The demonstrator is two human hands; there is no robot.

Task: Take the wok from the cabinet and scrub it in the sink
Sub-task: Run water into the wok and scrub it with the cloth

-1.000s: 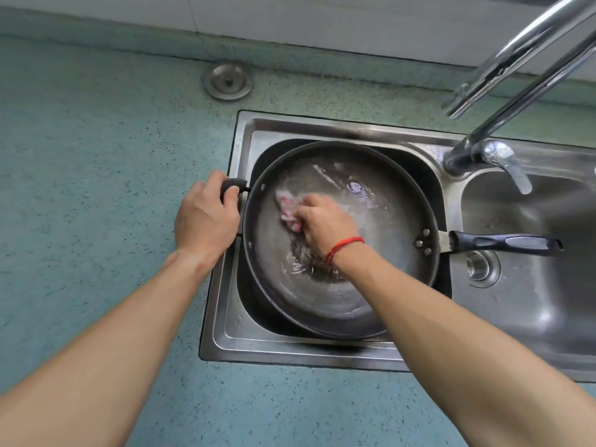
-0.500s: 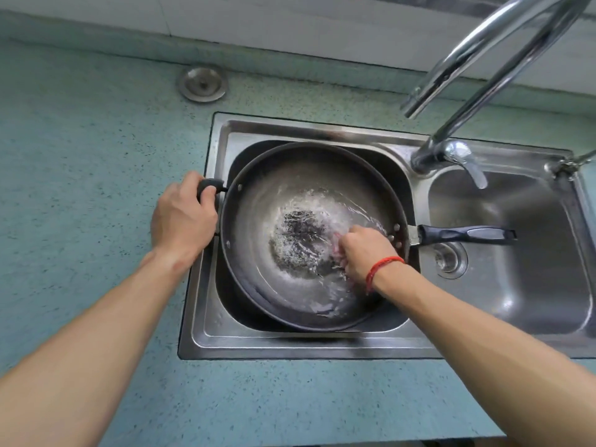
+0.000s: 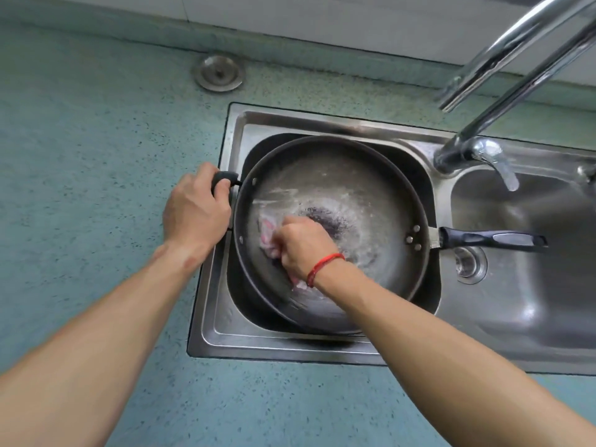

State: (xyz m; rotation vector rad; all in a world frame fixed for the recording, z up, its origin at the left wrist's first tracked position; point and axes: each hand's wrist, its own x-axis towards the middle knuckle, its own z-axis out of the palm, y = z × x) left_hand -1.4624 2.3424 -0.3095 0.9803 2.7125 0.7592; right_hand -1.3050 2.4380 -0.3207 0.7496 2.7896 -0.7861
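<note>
Filling the left sink (image 3: 225, 330) basin, the wok (image 3: 364, 195) is gripped by the left hand (image 3: 195, 214), right hand (image 3: 303, 245) clutching a cloth (image 3: 267, 233).

The scene is evenly and brightly lit by soft, daylight-like light with no hard-edged shadows. The steel sink (image 3: 338, 348) shows broad pale sheen along its rim and right basin, and the tap (image 3: 516, 53) carries long bright streaks of glare. The wet inside of the wok (image 3: 361, 195) gives a milky, smeared reflection. A soft shadow lies under the wok on its near side, and a faint one beside the left hand (image 3: 193, 211). The right hand (image 3: 303, 246) and the cloth (image 3: 267, 237) are slightly blurred. Wide-angle distortion bends the sink's edges and stretches both forearms toward the lower corners; the tap near the top right looks soft and oversized.
</note>
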